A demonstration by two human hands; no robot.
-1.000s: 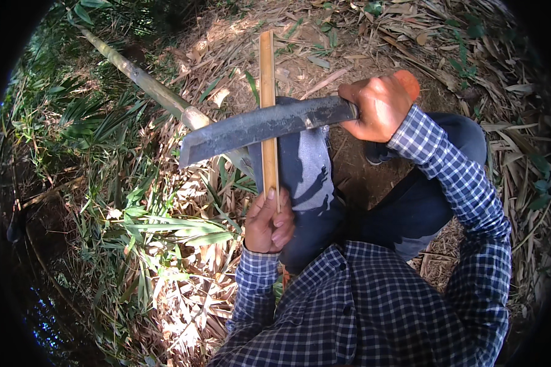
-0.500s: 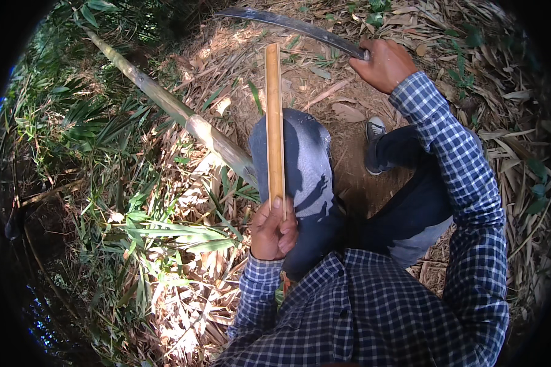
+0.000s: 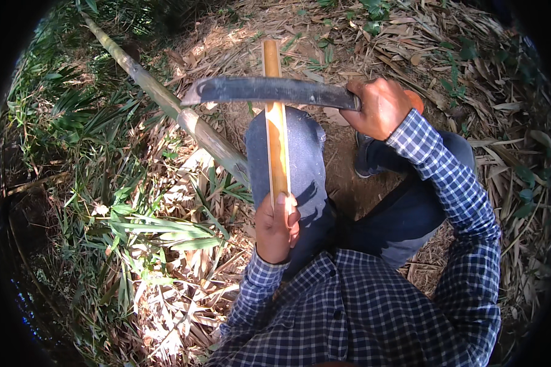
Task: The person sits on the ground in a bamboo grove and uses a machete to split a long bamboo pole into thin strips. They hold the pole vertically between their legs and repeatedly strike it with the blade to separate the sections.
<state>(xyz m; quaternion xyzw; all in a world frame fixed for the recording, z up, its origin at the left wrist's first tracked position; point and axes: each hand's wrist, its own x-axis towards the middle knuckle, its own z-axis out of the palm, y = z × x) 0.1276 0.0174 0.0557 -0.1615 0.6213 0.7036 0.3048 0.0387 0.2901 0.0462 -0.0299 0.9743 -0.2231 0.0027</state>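
Note:
My left hand (image 3: 277,226) is closed round the near end of a split bamboo strip (image 3: 277,153), thumb lying along its hollow inner face. The strip points away from me over my bent left knee (image 3: 309,147). In my right hand (image 3: 382,109) is the handle of a machete (image 3: 269,90); an orange-brown end of the handle shows behind the fist. Its dark, slightly curved blade lies crosswise over the far part of the strip, tip to the left and a little blurred. Whether the blade touches the strip I cannot tell.
A long bamboo pole (image 3: 153,92) runs from the far left down toward my left knee. Green bamboo leaves (image 3: 171,229) and sunlit dry litter (image 3: 171,312) cover the ground at left. More dry leaves (image 3: 502,153) lie at right, and my shoe (image 3: 362,160) rests on the soil.
The machete has come down and nearer, from beyond the strip's far end to across it. The strip has turned in my left hand, so more of its inner face shows.

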